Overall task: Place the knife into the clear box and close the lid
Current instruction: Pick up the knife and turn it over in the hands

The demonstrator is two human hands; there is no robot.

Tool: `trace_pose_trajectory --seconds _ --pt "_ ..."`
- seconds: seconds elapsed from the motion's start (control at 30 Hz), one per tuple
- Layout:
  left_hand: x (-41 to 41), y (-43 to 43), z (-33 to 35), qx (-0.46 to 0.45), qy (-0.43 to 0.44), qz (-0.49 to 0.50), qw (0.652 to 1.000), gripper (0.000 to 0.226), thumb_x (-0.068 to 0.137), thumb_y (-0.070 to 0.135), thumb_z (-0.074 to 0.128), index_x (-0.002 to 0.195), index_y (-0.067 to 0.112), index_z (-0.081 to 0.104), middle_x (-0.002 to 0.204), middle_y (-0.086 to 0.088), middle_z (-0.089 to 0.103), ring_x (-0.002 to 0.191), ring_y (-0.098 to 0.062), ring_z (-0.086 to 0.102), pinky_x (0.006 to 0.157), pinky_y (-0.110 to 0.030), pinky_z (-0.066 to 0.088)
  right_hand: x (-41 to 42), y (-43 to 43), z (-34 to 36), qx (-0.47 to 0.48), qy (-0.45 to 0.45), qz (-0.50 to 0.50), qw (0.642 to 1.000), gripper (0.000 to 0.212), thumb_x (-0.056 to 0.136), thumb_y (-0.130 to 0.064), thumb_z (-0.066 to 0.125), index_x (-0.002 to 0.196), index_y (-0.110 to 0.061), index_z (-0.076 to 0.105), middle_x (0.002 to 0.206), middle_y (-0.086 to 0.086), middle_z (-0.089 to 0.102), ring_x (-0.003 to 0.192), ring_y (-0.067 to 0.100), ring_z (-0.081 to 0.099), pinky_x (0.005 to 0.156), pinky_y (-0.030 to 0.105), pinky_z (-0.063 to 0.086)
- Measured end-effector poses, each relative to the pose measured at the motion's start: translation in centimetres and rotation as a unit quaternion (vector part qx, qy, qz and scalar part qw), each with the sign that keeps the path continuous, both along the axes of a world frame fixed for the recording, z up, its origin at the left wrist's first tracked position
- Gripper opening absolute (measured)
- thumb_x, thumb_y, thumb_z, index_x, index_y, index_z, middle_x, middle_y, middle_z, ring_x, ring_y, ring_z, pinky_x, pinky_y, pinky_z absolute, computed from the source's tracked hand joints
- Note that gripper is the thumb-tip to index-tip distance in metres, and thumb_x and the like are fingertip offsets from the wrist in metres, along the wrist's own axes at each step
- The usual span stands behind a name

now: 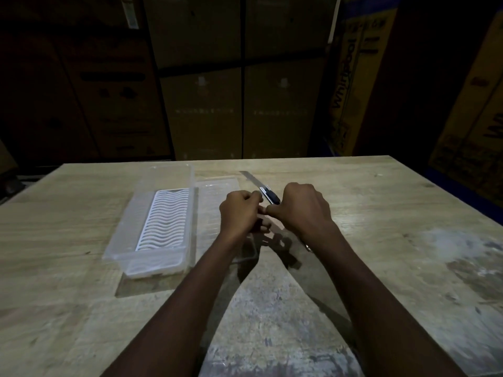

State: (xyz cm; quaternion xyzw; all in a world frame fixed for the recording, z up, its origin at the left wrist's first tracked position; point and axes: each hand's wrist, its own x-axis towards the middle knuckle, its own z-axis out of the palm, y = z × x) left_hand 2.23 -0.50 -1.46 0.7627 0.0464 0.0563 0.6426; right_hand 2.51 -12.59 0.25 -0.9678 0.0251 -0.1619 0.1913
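Tall cartons (pixel 351 77) at the far right read "Whirlpool". On the wooden table (pixel 381 213), the clear box (pixel 160 221) sits left, lid (pixel 215 202) beside it. Right hand (pixel 302 210) clenched around the knife (pixel 261 189); left hand (pixel 239 213) curled, its grasp unclear.

The table (pixel 381 202) had a pale wood-grain top with worn, whitish patches toward its near and right areas. Stacked brown cardboard cartons (pixel 242 77) formed the backdrop behind it, with yellow printed cartons (pixel 351 77) standing at the right. Lighting was dim, leaving the backdrop largely in shadow.
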Motion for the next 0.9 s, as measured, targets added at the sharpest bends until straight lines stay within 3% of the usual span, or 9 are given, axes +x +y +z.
trace_pose_trajectory --seconds 0.13,0.27,0.3,0.37,0.43,0.5,0.6,0.7,0.9 --pt "0.4 0.0 0.1 -0.071 0.000 -0.002 0.997 0.026 0.095 0.021 0.053 0.084 0.007 0.072 0.076 -0.014 0.074 0.054 -0.022 0.073 0.049 -0.030 0.057 -0.8 0.8 0.6 0.001 -0.022 0.019 1.000 0.040 0.071 -0.042 0.072 0.057 -0.023 0.040 0.056 -0.001 0.049 0.048 0.014 0.048 0.043 0.024 0.027" --pt "0.7 0.2 0.0 -0.111 0.001 0.013 0.994 0.025 0.089 0.013 0.056 0.072 0.007 0.073 0.078 -0.019 0.074 0.057 -0.026 0.073 0.054 -0.034 0.060 -1.2 1.2 0.8 0.008 -0.004 0.040 0.999 0.032 0.072 -0.041 0.069 0.073 -0.011 0.058 0.062 0.003 0.055 0.055 0.017 0.052 0.044 0.028 0.036" --pt "0.7 0.3 0.0 -0.120 0.005 0.013 0.993 0.023 0.089 0.013 0.057 0.074 0.004 0.072 0.076 -0.020 0.073 0.055 -0.026 0.073 0.054 -0.033 0.059 -1.2 1.0 1.1 0.036 0.015 0.052 0.998 0.035 0.075 -0.042 0.066 0.076 -0.007 0.061 0.065 0.009 0.059 0.059 0.020 0.056 0.047 0.033 0.044" --pt "0.7 0.4 0.0 -0.133 0.008 0.010 0.991 0.022 0.090 0.013 0.057 0.080 0.001 0.071 0.075 -0.018 0.073 0.055 -0.026 0.073 0.053 -0.030 0.058 -1.3 0.5 1.9 0.180 0.100 0.095 0.974 0.043 0.083 -0.044 0.058 0.086 -0.002 0.064 0.074 0.020 0.064 0.066 0.026 0.062 0.059 0.043 0.054" --pt "0.7 0.4 0.1 -0.135 0.003 0.001 0.991 0.021 0.092 0.016 0.057 0.083 0.004 0.071 0.077 -0.016 0.074 0.060 -0.026 0.074 0.054 -0.030 0.058 -1.4 -0.1 2.4 0.341 0.211 0.119 0.908 0.045 0.090 -0.048 0.047 0.090 -0.005 0.062 0.078 0.017 0.064 0.067 0.027 0.064 0.062 0.039 0.055" --pt "0.6 0.4 0.2 -0.134 -0.002 -0.010 0.991 0.021 0.094 0.018 0.056 0.085 0.006 0.071 0.080 -0.017 0.074 0.063 -0.026 0.075 0.055 -0.030 0.059 -1.3 -0.2 2.2 0.406 0.246 0.115 0.873 0.047 0.090 -0.053 0.043 0.087 -0.009 0.059 0.081 0.013 0.064 0.069 0.027 0.063 0.068 0.038 0.053" --pt "0.4 0.3 0.3 -0.111 -0.028 -0.019 0.993 0.022 0.094 0.018 0.055 0.083 0.007 0.071 0.074 -0.012 0.072 0.053 -0.018 0.072 0.048 -0.023 0.054 -0.9 0.3 1.3 0.402 0.218 0.103 0.883 0.052 0.088 -0.060 0.043 0.097 -0.012 0.061 0.088 0.009 0.061 0.085 0.030 0.062 0.078 0.043 0.052" --pt "0.2 0.2 0.4 -0.090 -0.050 -0.022 0.994 0.022 0.095 0.020 0.055 0.089 0.006 0.071 0.076 -0.011 0.072 0.051 -0.014 0.070 0.049 -0.022 0.053 -0.7 0.6 0.9 0.388 0.187 0.114 0.895 0.058 0.087 -0.062 0.044 0.105 -0.011 0.062 0.091 0.008 0.063 0.084 0.029 0.062 0.068 0.039 0.052" --pt "0.1 0.1 0.6 -0.126 -0.059 -0.026 0.990 0.026 0.098 0.019 0.051 0.098 0.002 0.071 0.082 -0.019 0.073 0.053 -0.018 0.070 0.050 -0.026 0.056 -0.3 0.3 0.5 0.394 0.126 0.119 0.903 0.048 0.085 -0.057 0.054 0.082 -0.009 0.059 0.081 0.014 0.068 0.061 0.022 0.066 0.055 0.031 0.053"
